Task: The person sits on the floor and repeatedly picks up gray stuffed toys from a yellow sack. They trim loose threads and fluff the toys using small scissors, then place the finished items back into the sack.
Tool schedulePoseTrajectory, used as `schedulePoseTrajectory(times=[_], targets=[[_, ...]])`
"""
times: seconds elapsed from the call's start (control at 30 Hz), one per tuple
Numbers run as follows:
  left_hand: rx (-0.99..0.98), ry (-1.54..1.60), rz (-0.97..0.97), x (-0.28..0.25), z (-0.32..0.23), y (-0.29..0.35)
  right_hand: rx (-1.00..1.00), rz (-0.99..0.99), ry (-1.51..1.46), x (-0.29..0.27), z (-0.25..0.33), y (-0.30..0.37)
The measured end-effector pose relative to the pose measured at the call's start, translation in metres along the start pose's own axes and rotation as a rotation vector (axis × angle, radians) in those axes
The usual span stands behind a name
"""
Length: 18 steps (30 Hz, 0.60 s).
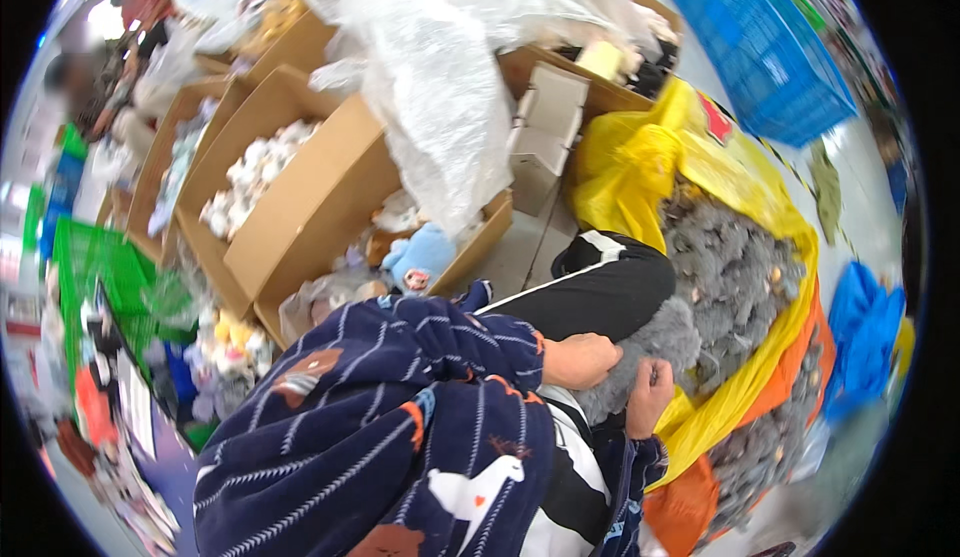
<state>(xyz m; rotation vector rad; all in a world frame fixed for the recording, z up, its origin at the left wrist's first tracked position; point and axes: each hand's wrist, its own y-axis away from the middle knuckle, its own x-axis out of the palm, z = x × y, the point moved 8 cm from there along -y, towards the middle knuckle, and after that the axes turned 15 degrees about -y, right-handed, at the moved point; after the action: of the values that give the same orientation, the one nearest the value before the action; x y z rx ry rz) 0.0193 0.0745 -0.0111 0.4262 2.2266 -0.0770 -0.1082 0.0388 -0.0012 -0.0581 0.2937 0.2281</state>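
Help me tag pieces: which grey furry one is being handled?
The grey piece between the left hand and right hand; other grey pieces lie heaped to its right, many in a yellow bag.

I see a navy garment (370, 407) low in the frame, striped thinly in white, with brown animals (308, 377) and a white llama (474, 492) bearing a red heart (480, 502). Right of centre, the fluffy piece (662, 337) is grey, the bag (625, 152) yellow; black trousers (600, 302) carry a white stripe. Upper right, a crate (765, 52) shows bright blue.
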Motion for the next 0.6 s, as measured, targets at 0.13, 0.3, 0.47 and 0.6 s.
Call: schedulePoseTrajectory(times=[0.13,0.3,0.47,0.6], targets=[[-0.045,0.032,0.010,0.002,0.002,0.005,0.152,0.002,-0.291,-0.004,-0.027,0.003],[-0.085,0.118,0.060,0.005,0.002,0.004,0.265,-0.073,-0.433,-0.006,-0.036,0.009],[-0.044,0.377,0.203,0.053,0.023,-0.015,0.396,-0.201,-0.474,-0.025,-0.052,0.014],[-0.026,1.130,0.258,0.026,-0.001,-0.018,0.403,-0.249,-0.125,-0.043,-0.055,0.024]])
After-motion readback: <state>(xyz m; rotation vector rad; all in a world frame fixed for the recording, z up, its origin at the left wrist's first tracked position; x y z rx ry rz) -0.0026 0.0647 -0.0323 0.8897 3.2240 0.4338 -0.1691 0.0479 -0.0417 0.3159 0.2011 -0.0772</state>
